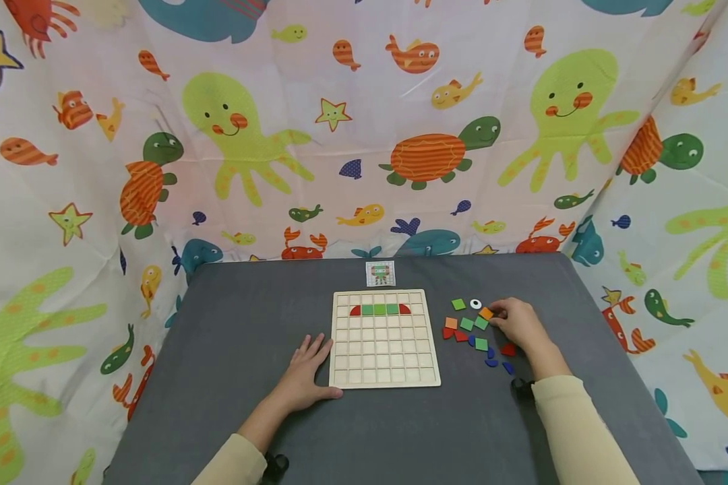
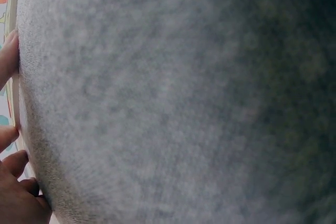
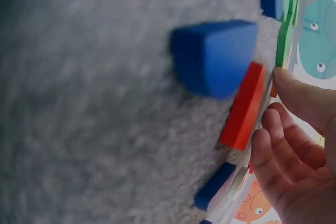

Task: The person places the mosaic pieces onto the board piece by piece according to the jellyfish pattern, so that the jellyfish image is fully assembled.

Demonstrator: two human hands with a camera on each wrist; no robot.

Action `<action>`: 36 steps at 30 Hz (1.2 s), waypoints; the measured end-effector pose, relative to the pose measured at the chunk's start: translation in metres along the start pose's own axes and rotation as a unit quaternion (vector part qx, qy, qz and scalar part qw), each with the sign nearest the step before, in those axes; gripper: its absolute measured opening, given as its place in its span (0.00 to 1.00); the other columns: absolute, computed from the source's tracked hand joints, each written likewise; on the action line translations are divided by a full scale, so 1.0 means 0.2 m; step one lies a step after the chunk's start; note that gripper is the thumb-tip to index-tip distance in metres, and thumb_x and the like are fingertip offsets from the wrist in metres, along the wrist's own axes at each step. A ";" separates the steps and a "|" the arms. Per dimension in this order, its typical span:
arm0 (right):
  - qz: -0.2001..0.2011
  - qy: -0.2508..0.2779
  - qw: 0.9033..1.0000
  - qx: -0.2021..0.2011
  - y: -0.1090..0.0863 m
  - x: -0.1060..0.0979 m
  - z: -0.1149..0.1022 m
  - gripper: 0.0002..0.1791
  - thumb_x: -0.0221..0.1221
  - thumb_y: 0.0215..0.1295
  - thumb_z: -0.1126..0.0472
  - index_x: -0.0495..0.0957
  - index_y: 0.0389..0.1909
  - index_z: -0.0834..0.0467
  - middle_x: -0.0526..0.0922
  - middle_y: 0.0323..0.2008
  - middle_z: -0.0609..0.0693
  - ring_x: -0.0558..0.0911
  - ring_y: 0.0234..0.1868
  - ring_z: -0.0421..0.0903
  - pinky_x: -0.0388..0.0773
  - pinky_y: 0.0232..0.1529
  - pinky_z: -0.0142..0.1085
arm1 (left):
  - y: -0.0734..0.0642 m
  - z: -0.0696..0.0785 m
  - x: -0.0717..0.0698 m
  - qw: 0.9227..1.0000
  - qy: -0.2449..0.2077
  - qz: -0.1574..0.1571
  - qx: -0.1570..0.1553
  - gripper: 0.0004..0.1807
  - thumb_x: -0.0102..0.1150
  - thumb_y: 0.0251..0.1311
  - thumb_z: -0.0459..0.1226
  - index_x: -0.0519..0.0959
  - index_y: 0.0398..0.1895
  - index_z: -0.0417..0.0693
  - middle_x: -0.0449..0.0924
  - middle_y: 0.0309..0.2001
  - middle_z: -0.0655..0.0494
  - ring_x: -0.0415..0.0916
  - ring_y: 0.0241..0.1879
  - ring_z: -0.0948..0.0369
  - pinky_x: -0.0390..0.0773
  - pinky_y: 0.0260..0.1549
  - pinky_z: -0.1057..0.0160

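A wooden grid board (image 1: pixel 385 340) lies flat, one row holding three green squares (image 1: pixel 379 309) between two red rounded pieces (image 1: pixel 355 310). My left hand (image 1: pixel 303 377) rests at its left side with fingers spread, the thumb by the near left corner; fingertips touch the edge in the left wrist view. Right of the board, my right hand (image 1: pixel 520 327) pinches an orange square tile (image 1: pixel 486 313) between thumb and fingers at the edge of a loose group of pieces. In the right wrist view, a red piece (image 3: pixel 243 108) and a blue piece (image 3: pixel 215 59) lie near those fingers.
Several green squares (image 1: pixel 466 324), another orange square (image 1: pixel 451 322), red pieces (image 1: pixel 461 335), blue pieces (image 1: pixel 491 362) and a white ring (image 1: pixel 476 304) lie on the grey table (image 1: pixel 267 296). A small picture card (image 1: pixel 380 273) is behind the board. A patterned curtain (image 1: pixel 364 148) surrounds the table.
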State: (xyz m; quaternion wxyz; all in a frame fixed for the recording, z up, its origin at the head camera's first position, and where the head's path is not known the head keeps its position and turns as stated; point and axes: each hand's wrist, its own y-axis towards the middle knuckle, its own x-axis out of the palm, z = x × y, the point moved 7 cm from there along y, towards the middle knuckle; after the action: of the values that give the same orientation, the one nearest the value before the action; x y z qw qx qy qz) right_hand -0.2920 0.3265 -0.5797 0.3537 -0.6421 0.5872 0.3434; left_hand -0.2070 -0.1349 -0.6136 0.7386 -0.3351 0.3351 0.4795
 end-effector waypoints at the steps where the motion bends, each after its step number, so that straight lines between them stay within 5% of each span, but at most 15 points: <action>1: -0.002 0.000 1.000 0.001 0.00 0.00 0.00 0.16 0.67 0.65 0.62 0.84 0.52 0.65 0.83 0.44 0.63 0.81 0.40 0.55 0.80 0.44 0.53 | 0.00 0.00 0.00 1.000 0.001 0.000 0.000 0.62 0.77 0.45 0.60 0.55 0.81 0.54 0.47 0.82 0.49 0.34 0.81 0.44 0.45 0.76 0.37; 22: 0.004 -0.012 1.000 0.010 0.02 0.01 -0.01 0.15 0.64 0.68 0.63 0.82 0.49 0.69 0.80 0.43 0.65 0.81 0.40 0.58 0.80 0.45 0.54 | 0.00 0.00 0.00 1.000 0.001 -0.006 0.000 0.61 0.77 0.46 0.60 0.54 0.81 0.54 0.46 0.82 0.49 0.34 0.81 0.44 0.44 0.76 0.36; 36: 0.043 0.014 0.997 -0.058 -0.02 -0.08 -0.27 0.15 0.64 0.69 0.63 0.82 0.52 0.68 0.78 0.48 0.65 0.81 0.45 0.59 0.82 0.47 0.54 | -0.01 0.01 0.00 1.000 -0.005 -0.002 0.003 0.61 0.77 0.45 0.59 0.55 0.81 0.52 0.47 0.81 0.48 0.35 0.81 0.43 0.44 0.76 0.36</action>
State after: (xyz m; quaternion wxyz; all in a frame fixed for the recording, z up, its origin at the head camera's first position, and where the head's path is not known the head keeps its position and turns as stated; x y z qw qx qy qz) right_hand -0.2887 0.2889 -0.5392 0.2923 -0.6407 0.5980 0.3828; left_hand -0.2056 -0.1341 -0.6123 0.7419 -0.3310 0.3323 0.4791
